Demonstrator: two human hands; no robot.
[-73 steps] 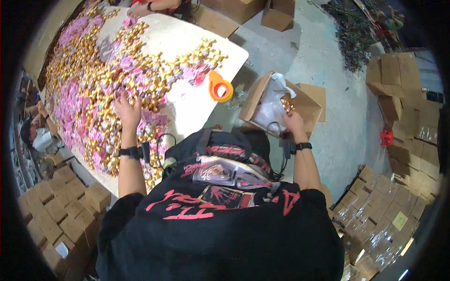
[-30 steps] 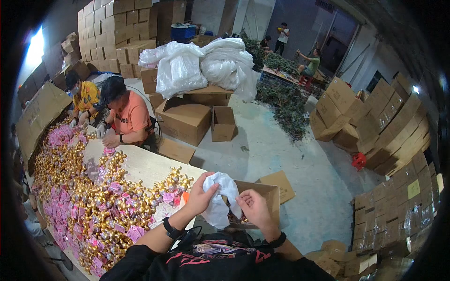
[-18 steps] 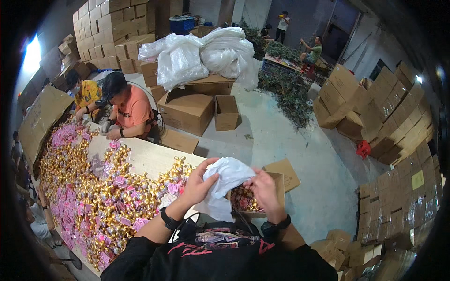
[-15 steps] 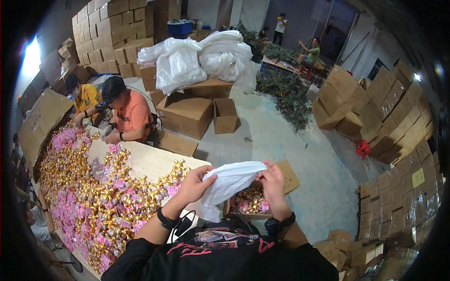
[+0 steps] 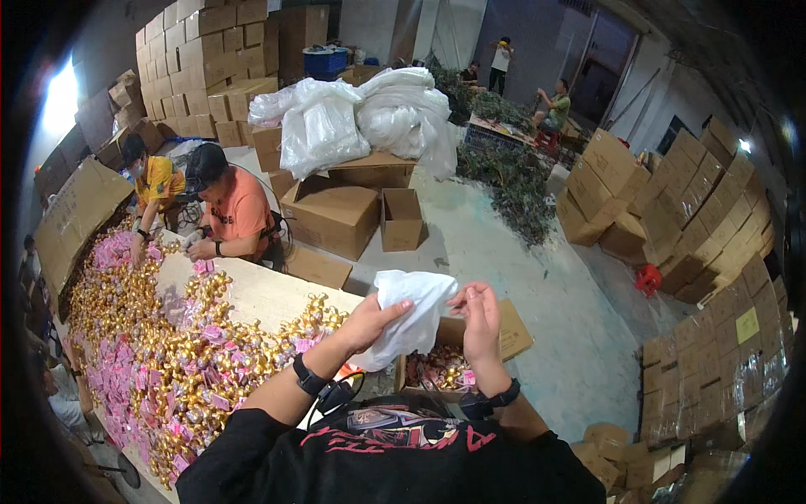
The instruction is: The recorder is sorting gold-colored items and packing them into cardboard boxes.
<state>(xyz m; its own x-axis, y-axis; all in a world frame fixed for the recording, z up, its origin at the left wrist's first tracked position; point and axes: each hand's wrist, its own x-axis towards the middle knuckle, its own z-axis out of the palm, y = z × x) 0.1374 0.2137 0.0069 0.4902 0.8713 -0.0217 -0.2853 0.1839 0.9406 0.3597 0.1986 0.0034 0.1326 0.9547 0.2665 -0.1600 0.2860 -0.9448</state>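
A thin white plastic bag (image 5: 408, 317) hangs limp between my hands, above an open cardboard box (image 5: 426, 390). My left hand (image 5: 374, 324) grips its left side, thumb on top. At the bag's right edge, my right hand (image 5: 477, 317) has its fingers bent together in a pinch, seemingly on the rim; the exact contact is hard to see. Inside the box lie gold trinkets with pink tags (image 5: 445, 368). To my left, a long table (image 5: 243, 290) carries a large heap of similar gold, balloon-like pieces (image 5: 189, 378) and pink cards.
Across the table, a person in an orange shirt (image 5: 239, 210) and another in yellow (image 5: 161, 181) handle pieces. Clear plastic bags (image 5: 323, 126) are piled on boxes ahead. An empty carton (image 5: 401, 220) stands on the floor. Stacked cartons (image 5: 714, 361) line the right side.
The bag, stretched sideways between both hands before, now droops more upright and bunched. My right hand has shifted slightly left and down. The person in yellow has straightened up a little.
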